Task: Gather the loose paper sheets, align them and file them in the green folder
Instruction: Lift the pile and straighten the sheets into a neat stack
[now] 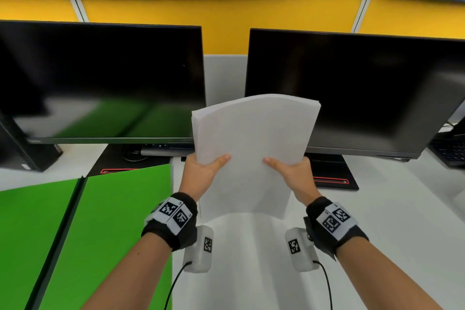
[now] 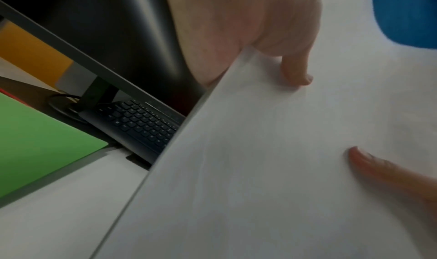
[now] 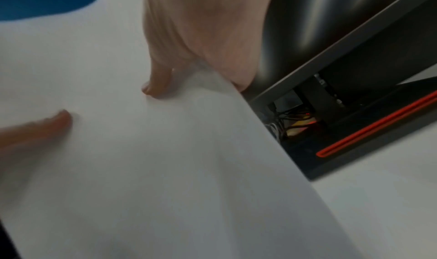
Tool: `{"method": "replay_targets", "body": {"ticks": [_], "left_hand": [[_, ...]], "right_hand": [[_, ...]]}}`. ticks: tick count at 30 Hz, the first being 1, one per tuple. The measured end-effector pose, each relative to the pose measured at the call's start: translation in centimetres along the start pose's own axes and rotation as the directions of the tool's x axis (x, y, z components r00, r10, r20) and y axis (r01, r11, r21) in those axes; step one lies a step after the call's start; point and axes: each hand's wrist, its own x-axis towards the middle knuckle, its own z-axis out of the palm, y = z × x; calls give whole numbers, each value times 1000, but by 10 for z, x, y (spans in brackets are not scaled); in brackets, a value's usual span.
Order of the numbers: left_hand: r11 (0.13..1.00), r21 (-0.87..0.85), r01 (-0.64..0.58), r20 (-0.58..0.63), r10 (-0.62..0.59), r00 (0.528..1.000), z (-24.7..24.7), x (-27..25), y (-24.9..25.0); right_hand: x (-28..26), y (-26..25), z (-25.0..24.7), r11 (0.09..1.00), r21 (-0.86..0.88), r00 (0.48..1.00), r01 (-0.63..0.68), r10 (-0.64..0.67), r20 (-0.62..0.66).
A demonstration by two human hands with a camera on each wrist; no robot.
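- A person stands at a white surface (image 1: 377, 209), both forearms reaching forward, each wrist wrapped in a black band with printed square markers.
- The two hands hold a stack of white paper sheets (image 1: 251, 148) upright above the surface, roughly in the middle of the head view, its bottom edge close to the surface; whether it touches cannot be told.
- The left hand (image 1: 203, 171) grips the stack's left edge, thumb pressed on the near face and fingers hidden behind the sheets.
- The right hand (image 1: 292, 171) grips the right edge the same way, thumb on the near face, fingers behind.
- The top of the stack bows slightly away from the person, and the sheet edges look nearly flush, with a few layers showing at the top left corner.
- The green folder (image 1: 100, 221) lies open and flat on the surface to the left of the stack, just beside the left forearm, with a dark spine line running down its middle.
- Two dark monitors stand behind: the left monitor (image 1: 100, 78) and the right monitor (image 1: 364, 93).
- In the left wrist view a black keyboard (image 2: 141, 123) lies under the left monitor, beyond the folder's corner.
- A yellow partition (image 1: 226, 20) runs behind the monitors.
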Motion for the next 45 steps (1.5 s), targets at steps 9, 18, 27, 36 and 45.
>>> {"method": "replay_targets", "body": {"ticks": [9, 18, 27, 36, 45], "left_hand": [[997, -9, 76, -36, -76, 996, -7, 2, -16], [997, 7, 79, -12, -79, 997, -6, -6, -14], [910, -411, 50, -286, -180, 941, -19, 9, 20], [770, -613, 178, -55, -267, 962, -9, -6, 17], [957, -277, 82, -77, -107, 991, -59, -2, 4]], "right_hand": [[-2, 14, 0, 1000, -17, 1000, -18, 18, 8], [-10, 21, -7, 996, -54, 997, -71, 73, 39], [-6, -13, -32, 990, -53, 986, -128, 133, 101], [-18, -33, -8, 979, 182, 985, -94, 65, 160], [-13, -22, -64, 997, -28, 995, -78, 76, -67]]}}
